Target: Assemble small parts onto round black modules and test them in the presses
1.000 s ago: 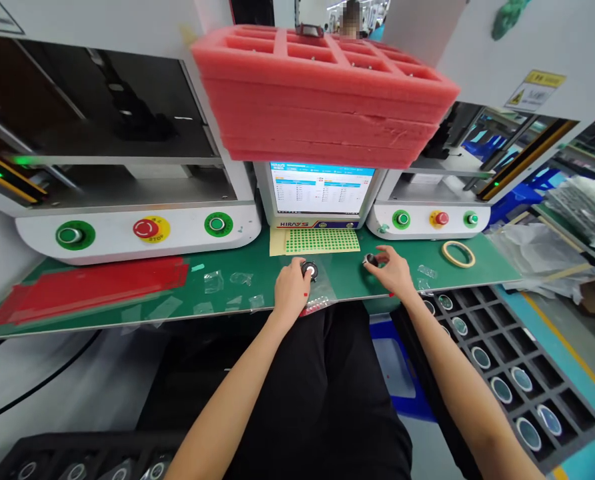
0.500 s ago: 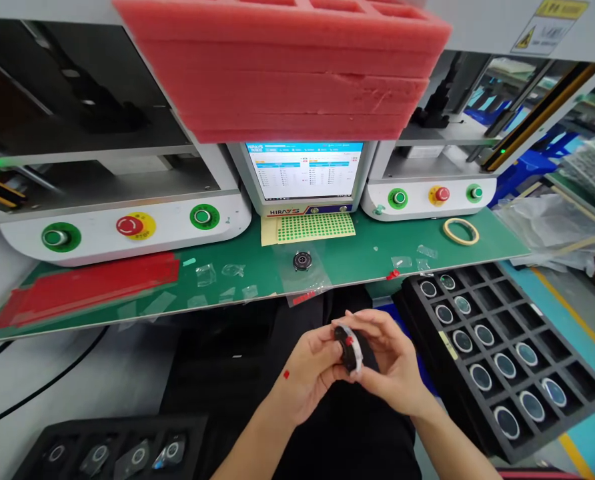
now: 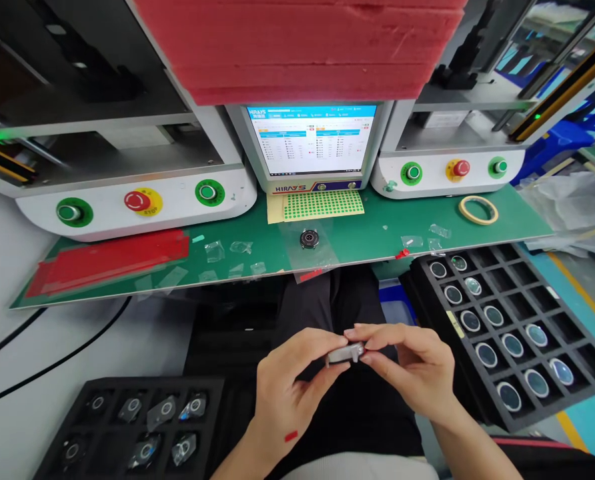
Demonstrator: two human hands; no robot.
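1. Bench (image 3: 357, 247): a round part (image 3: 309, 239) lies on clear film (image 3: 293, 252).
2. Left hand (image 3: 282, 393): thumb and fingers pinch one side of a disc (image 3: 341, 355), tilted nearly edge-on above the lap (image 3: 305, 307).
3. Right hand (image 3: 422, 373): fingertips grasp its other side.
4. Disc: apparently being worked at the rim; moving it calls for a light, steady pinch.

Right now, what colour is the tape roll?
The tape roll is pale yellow; best in head view.
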